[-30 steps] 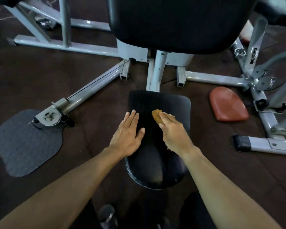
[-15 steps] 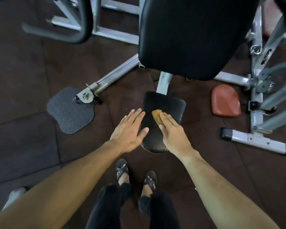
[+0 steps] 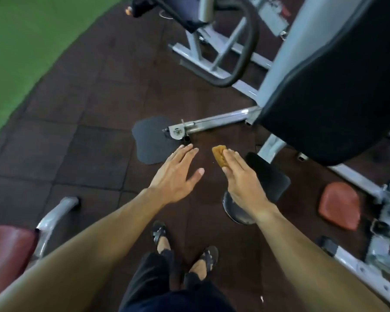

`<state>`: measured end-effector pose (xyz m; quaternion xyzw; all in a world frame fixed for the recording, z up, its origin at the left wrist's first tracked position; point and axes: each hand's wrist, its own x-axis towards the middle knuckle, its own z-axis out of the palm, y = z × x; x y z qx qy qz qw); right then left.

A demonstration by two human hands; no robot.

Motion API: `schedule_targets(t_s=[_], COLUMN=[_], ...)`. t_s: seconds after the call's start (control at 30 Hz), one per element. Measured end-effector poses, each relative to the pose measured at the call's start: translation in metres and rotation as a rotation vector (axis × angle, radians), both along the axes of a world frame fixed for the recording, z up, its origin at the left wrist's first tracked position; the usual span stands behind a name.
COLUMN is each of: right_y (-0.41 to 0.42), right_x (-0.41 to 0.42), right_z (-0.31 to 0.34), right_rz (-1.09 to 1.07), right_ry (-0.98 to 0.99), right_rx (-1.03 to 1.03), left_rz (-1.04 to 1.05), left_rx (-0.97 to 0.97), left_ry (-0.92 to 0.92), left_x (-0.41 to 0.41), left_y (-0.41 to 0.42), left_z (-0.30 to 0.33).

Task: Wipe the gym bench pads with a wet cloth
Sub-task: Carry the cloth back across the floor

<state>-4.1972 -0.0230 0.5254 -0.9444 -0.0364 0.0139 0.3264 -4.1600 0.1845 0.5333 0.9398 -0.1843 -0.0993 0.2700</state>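
A small orange-brown cloth (image 3: pixel 219 156) sticks out past the fingertips of my right hand (image 3: pixel 241 179), which holds it in the air, left of the black seat pad (image 3: pixel 271 179). That hand is lifted off the pad and partly hides its near end. My left hand (image 3: pixel 178 174) hovers with fingers straight and spread, holding nothing, over the dark floor to the left of the seat. The large black back pad (image 3: pixel 338 93) of the machine rises at the upper right.
Grey steel frame bars (image 3: pixel 214 122) run along the floor, with a dark foot plate (image 3: pixel 151 143) at one end. A red pad (image 3: pixel 339 204) lies at the right, a maroon seat (image 3: pixel 7 251) at the lower left. My feet (image 3: pixel 185 251) stand below. Green flooring (image 3: pixel 20 52) lies far left.
Both hands have come off the seat pad and moved left of it. The view has risen and swung left, showing more floor and the neighbouring machine.
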Motion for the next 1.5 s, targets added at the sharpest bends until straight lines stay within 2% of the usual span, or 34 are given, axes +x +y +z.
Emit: schedule_targets(t_s=[0.53, 0.77, 1.0, 1.2, 1.5], right_y=[0.319, 0.426, 0.514, 0.580, 0.653], right_x=[0.135, 0.215, 0.350, 0.475, 0.655], right_z=[0.019, 0.023, 0.001, 0.014, 0.017], right_rz=[0.394, 0.510, 0.562, 0.610, 0.540], right_ry=[-0.001, 0.026, 0.039, 0.050, 0.051], right_rx=[0.091, 0.109, 0.160, 0.157, 0.170], left_rz=[0.508, 0.660, 0.716, 0.746, 0.717], left_rx=[-0.069, -0.082, -0.049, -0.039, -0.073], left_ry=[-0.045, -0.037, -0.045, -0.051, -0.045], left_x=[0.039, 0.092, 0.213, 0.337, 0.520], left_y=[0.312, 0.403, 0.487, 0.552, 0.628], left_z=[0.018, 0.014, 0.009, 0.026, 0.018])
